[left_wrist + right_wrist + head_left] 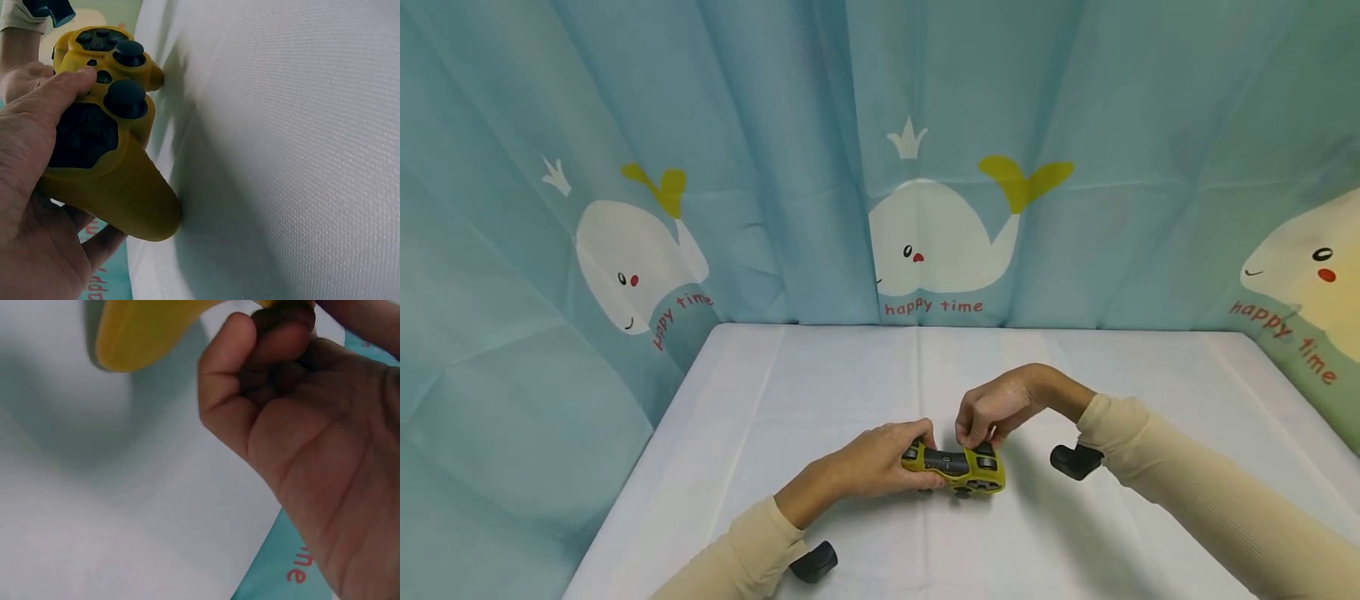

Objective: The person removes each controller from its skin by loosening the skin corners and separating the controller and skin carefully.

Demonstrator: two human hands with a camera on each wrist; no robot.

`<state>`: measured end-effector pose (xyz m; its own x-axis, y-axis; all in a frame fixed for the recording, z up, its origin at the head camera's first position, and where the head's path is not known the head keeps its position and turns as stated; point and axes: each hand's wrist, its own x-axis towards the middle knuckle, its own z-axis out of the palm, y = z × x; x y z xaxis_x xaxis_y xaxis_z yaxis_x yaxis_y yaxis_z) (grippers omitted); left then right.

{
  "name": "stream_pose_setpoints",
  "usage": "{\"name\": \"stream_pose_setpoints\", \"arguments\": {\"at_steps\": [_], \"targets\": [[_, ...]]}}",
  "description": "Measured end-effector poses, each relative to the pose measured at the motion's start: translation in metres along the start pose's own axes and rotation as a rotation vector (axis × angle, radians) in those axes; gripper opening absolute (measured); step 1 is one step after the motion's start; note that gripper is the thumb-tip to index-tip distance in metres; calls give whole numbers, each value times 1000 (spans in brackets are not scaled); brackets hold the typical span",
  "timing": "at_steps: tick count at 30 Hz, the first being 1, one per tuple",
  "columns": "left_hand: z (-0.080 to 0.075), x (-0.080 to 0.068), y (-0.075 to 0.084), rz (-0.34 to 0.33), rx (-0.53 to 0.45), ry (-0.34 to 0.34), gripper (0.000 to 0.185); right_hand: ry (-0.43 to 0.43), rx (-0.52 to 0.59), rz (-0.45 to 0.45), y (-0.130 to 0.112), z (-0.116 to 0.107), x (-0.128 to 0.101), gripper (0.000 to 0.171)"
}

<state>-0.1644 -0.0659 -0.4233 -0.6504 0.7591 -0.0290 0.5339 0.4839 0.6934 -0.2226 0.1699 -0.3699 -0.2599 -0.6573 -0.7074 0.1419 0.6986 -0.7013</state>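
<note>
Our left hand (pixel 880 458) curls round the yellow controller (pixel 953 464), well in from the worktop's far edge (pixel 850 327), likely keeping it steady while our right hand (pixel 1003 406), fingers bent, pinches its top.

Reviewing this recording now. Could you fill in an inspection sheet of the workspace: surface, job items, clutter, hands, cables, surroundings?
Surface: white table, a crease running down its middle.
Job items: yellow game controller with dark buttons and two thumbsticks.
Clutter: nothing seen.
Left hand: the left hand holds one end of the controller, thumb over its front.
Right hand: the right hand has curled fingers at the controller's edge; whether they grip it is unclear.
Cables: nothing seen.
Surroundings: blue curtain behind, printed with white whales and red lettering.
</note>
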Motion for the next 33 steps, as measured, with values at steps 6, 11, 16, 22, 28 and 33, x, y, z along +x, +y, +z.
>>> {"name": "stream_pose_setpoints", "arguments": {"at_steps": [6, 11, 16, 22, 28, 33], "targets": [[0, 2, 1, 26, 34, 2, 30, 27, 71, -92, 11, -1, -10, 18], [-2, 2, -1, 21, 31, 3, 30, 44, 124, -147, 20, -2, -17, 17], [-2, 4, -2, 25, 41, 25, 30, 83, 153, -189, 29, 2, -26, 14], [2, 8, -3, 48, 52, 68, 30, 212, 126, -206, 40, 16, -41, 17], [4, 7, -4, 47, 96, 110, 31, 336, -10, -284, 52, 31, -47, 25], [5, 9, -4, 68, 99, 138, 32, 452, 10, -356, 66, 47, -46, 23]]}}
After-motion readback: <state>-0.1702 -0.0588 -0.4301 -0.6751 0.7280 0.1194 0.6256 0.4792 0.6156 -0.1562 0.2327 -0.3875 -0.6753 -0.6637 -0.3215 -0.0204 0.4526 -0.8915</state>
